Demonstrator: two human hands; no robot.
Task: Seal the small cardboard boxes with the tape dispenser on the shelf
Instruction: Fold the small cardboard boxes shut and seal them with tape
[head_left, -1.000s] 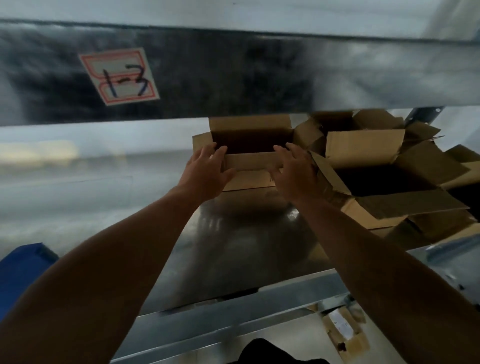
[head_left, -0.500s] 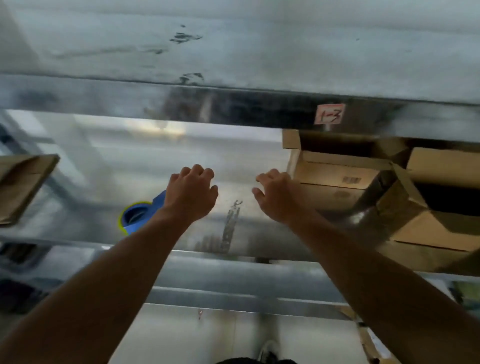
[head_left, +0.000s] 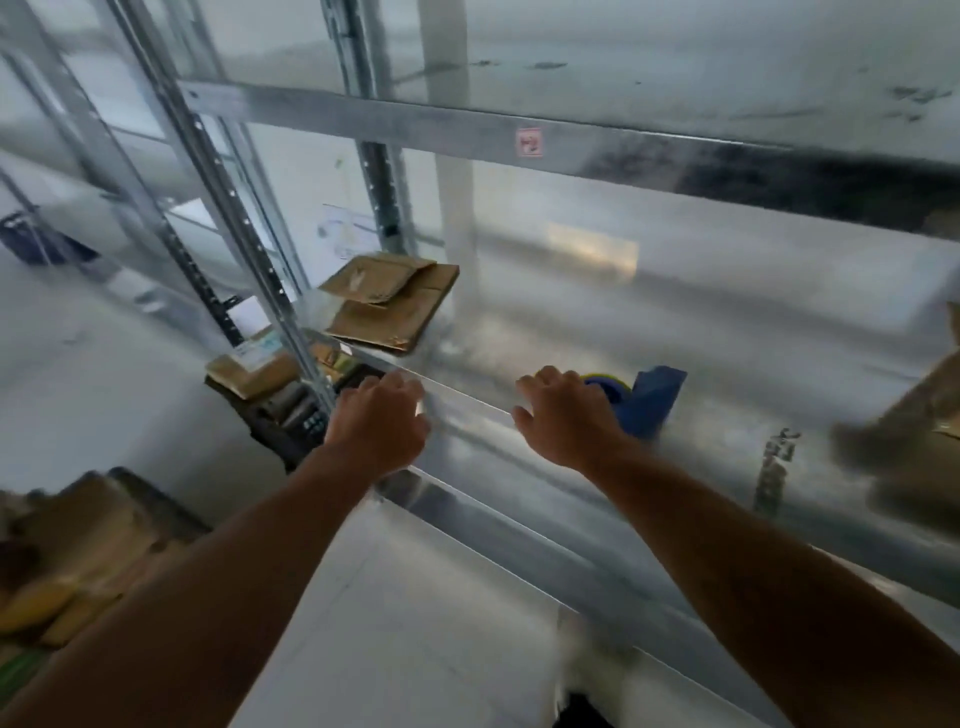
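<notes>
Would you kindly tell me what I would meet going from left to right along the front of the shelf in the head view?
left hand → right hand → tape dispenser → cardboard box, blurred at the right edge.

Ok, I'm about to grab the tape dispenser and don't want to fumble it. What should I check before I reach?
1. Tape dispenser in view on the shelf: ok, the blue body sits just beyond the right hand.
2. Right hand free: ok, fingers relaxed and holding nothing.
3. Left hand free: ok, it holds nothing, near the shelf's edge.
4. Right hand already touching the dispenser: cannot tell, the hand hides part of the roll.
5. Tape left on the roll: cannot tell.
6. Boxes to seal in sight: not ok, only blurred cardboard shows at the right edge.
</notes>
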